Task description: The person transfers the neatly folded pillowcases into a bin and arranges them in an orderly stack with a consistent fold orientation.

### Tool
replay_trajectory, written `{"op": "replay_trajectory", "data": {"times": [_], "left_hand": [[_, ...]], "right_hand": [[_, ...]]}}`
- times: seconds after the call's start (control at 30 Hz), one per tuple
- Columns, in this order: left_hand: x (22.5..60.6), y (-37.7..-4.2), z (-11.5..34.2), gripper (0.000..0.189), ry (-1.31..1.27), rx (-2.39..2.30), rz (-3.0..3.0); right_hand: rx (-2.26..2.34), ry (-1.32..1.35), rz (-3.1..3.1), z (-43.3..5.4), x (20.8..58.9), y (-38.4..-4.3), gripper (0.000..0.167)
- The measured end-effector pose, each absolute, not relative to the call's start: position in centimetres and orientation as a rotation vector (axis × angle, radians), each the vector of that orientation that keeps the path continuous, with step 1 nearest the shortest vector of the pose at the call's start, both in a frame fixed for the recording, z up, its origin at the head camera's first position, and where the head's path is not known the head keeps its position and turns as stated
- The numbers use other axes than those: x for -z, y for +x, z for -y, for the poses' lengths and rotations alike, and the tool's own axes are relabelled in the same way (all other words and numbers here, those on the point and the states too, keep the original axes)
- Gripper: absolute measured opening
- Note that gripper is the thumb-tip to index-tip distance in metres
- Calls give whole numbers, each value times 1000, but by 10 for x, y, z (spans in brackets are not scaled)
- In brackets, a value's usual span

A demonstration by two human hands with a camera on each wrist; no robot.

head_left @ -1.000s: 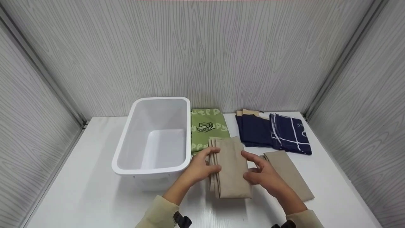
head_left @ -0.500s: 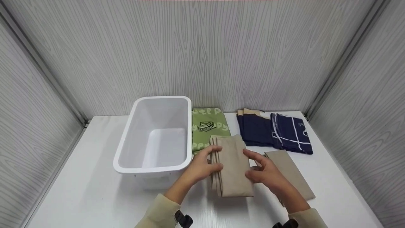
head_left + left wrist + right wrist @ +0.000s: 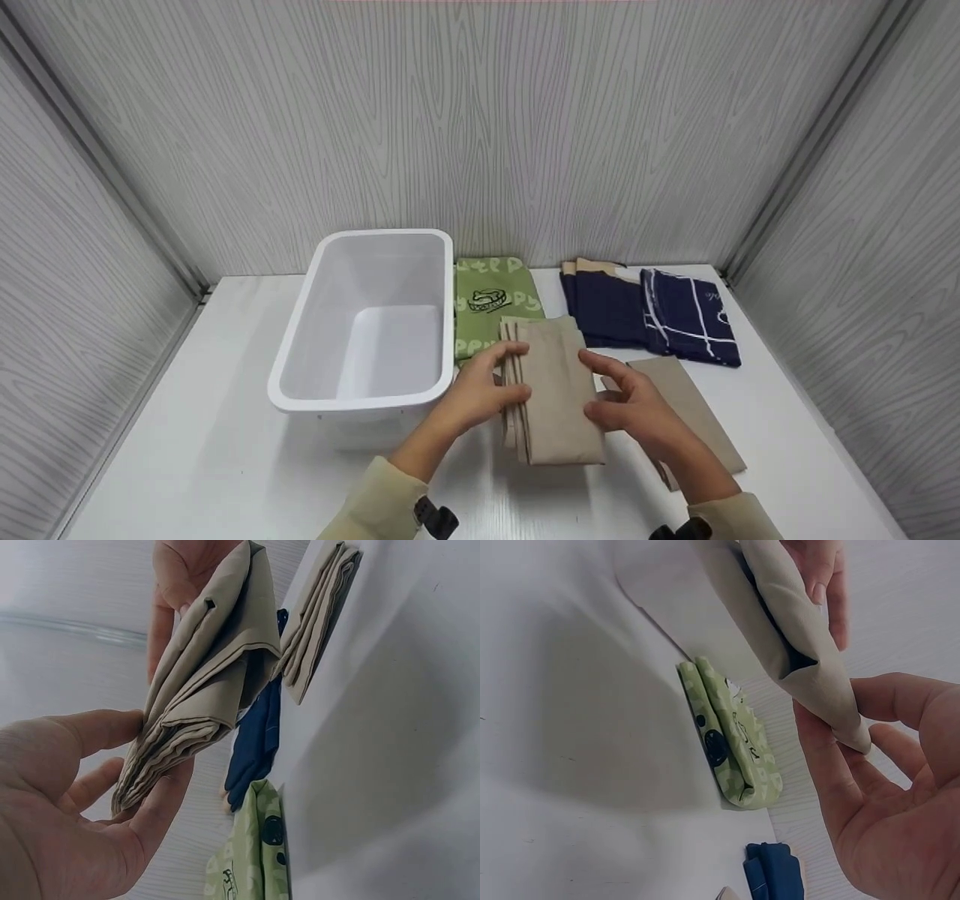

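Observation:
A folded beige cloth (image 3: 559, 397) hangs above the white table between both hands, in the middle of the head view. My left hand (image 3: 476, 390) pinches its layered left edge, thumb on top and fingers beneath, as the left wrist view shows. On the opposite edge my right hand (image 3: 637, 401) grips the same cloth between thumb and fingers, seen also in the right wrist view. Stacked folds of this cloth (image 3: 195, 720) fan out at its left side. Behind it lies a folded green cloth (image 3: 495, 296) with printed lettering, its near end partly covered from view.
A white plastic bin (image 3: 360, 403) stands left of the hands, its visible floor bare. Another folded beige cloth (image 3: 690, 405) lies beside the right forearm. Two folded navy cloths, one beige-trimmed (image 3: 609, 307) and one white-lined (image 3: 690, 311), lie at the back right. Wood-grain panels surround the table.
Both hands and the held beige cloth have shifted slightly right and a little away from the person. The grip looks the same, and the bin and other cloths stay put.

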State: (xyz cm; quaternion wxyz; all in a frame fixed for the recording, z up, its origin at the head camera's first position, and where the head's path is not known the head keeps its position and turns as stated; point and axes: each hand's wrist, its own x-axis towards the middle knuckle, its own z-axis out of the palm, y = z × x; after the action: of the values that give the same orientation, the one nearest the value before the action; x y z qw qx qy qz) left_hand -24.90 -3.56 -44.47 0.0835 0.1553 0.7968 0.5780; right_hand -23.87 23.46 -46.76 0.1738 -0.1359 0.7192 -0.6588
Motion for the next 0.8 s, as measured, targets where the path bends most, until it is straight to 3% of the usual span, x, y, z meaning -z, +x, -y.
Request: {"op": "replay_trajectory", "data": {"times": [0.8], "left_hand": [[427, -245, 34, 58, 504, -1671, -2483]], "right_hand": [[1905, -426, -2046, -236, 454, -238, 76]]}}
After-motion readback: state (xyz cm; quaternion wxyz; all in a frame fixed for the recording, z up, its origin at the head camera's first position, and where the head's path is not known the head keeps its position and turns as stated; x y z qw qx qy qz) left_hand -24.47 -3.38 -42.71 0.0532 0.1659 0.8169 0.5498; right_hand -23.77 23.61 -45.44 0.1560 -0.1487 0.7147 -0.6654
